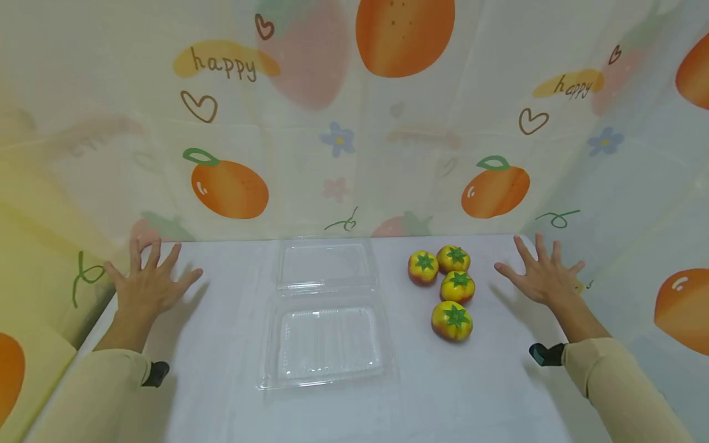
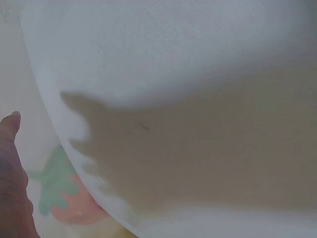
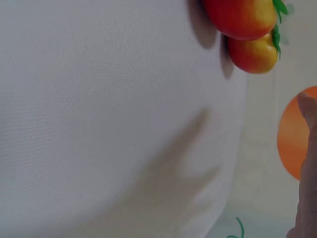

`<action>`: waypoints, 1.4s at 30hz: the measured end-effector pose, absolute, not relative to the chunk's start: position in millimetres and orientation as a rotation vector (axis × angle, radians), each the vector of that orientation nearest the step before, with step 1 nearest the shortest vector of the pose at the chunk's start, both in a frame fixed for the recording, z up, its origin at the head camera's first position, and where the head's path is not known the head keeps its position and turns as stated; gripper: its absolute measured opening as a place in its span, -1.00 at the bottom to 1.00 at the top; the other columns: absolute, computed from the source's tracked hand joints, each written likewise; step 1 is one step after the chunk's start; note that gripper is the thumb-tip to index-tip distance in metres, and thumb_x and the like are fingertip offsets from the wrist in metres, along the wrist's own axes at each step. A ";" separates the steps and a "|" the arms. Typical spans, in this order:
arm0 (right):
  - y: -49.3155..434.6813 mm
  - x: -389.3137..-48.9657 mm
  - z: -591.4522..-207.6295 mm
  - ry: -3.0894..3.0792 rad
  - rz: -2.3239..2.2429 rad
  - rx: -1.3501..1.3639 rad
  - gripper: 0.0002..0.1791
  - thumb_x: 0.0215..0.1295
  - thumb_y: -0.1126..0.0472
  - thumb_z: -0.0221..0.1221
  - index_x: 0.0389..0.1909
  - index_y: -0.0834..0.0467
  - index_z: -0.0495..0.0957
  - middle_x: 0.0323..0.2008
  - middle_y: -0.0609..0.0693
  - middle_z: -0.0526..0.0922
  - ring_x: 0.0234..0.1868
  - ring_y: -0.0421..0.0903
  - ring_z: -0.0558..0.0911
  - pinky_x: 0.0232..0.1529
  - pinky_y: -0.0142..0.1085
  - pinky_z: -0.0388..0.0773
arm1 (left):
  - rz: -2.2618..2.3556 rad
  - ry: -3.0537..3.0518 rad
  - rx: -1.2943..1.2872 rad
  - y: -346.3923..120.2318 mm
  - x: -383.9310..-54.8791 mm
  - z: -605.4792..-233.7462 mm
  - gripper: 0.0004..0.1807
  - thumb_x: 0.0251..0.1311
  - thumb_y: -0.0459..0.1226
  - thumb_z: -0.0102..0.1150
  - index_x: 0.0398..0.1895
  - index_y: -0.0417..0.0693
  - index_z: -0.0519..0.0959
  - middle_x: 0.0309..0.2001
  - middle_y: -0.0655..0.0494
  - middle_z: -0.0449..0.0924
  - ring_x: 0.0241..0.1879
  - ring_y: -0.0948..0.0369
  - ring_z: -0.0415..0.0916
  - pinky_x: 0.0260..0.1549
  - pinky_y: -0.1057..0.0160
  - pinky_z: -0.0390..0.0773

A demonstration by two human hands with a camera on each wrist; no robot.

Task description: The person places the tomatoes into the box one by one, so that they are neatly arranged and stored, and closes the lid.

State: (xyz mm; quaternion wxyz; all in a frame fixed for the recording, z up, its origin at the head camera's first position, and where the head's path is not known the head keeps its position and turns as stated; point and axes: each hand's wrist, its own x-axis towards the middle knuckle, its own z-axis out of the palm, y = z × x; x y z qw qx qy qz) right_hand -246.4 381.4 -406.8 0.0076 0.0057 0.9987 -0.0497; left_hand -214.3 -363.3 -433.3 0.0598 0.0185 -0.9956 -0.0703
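My left hand (image 1: 145,288), with fingers spread, is held above the left side of the white table and touches nothing. On the other side my right hand (image 1: 545,275) is also spread and holds nothing. Between them lies a clear plastic clamshell box (image 1: 330,341), its lid (image 1: 325,263) folded back toward the wall. Right of the box sit several yellow-red, tomato-like fruits with green star-shaped tops; the nearest fruit (image 1: 452,321) lies closest to me. The right wrist view shows two fruits (image 3: 241,17) near the table edge, with part of my right hand (image 3: 309,163).
The white table (image 1: 221,369) ends at a cloth wall (image 1: 399,172) printed with oranges, hearts and flowers. Similar cloth hangs along the left and right sides. Shadows of both hands fall on the table.
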 end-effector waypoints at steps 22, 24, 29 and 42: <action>362.1 -239.0 -401.6 3.012 -0.330 -0.099 0.08 0.31 -0.52 -0.21 0.59 0.07 -0.30 0.51 0.40 -0.45 0.41 0.61 -0.35 0.05 0.66 -0.48 | -0.151 -3.024 -0.057 -354.6 -208.6 -432.5 -0.08 0.34 0.37 -0.27 0.58 0.03 0.03 0.57 -0.26 -0.25 0.50 -0.30 -0.59 0.11 -0.61 -0.60; 359.8 -238.4 -401.9 2.981 -0.393 -0.121 0.07 0.33 -0.50 -0.19 0.59 0.07 -0.30 0.51 0.40 -0.46 0.41 0.61 -0.34 0.06 0.66 -0.48 | -0.145 -3.016 -0.079 -350.9 -208.9 -431.6 -0.08 0.33 0.38 -0.26 0.58 0.04 0.05 0.56 -0.27 -0.21 0.50 -0.33 -0.51 0.13 -0.60 -0.58; 354.6 -236.9 -403.7 2.923 -0.495 -0.182 0.08 0.31 -0.45 -0.07 0.60 0.03 -0.28 0.54 0.37 -0.39 0.45 0.57 -0.23 0.12 0.63 -0.44 | -0.114 -2.970 -0.160 -339.0 -207.5 -427.1 -0.10 0.32 0.36 -0.19 0.55 0.03 0.13 0.55 -0.27 -0.09 0.52 -0.28 -0.42 0.20 -0.54 -0.59; 343.1 -231.4 -409.5 2.756 -0.873 -0.355 0.11 0.18 -0.19 0.31 0.60 0.07 -0.09 0.53 0.32 0.00 0.40 0.43 0.23 0.11 0.37 0.39 | -0.168 -2.974 -0.301 -301.3 -207.1 -416.9 -0.12 0.35 0.31 -0.15 0.59 0.07 0.04 0.58 -0.16 -0.15 0.55 -0.18 -0.45 0.20 -0.60 -0.42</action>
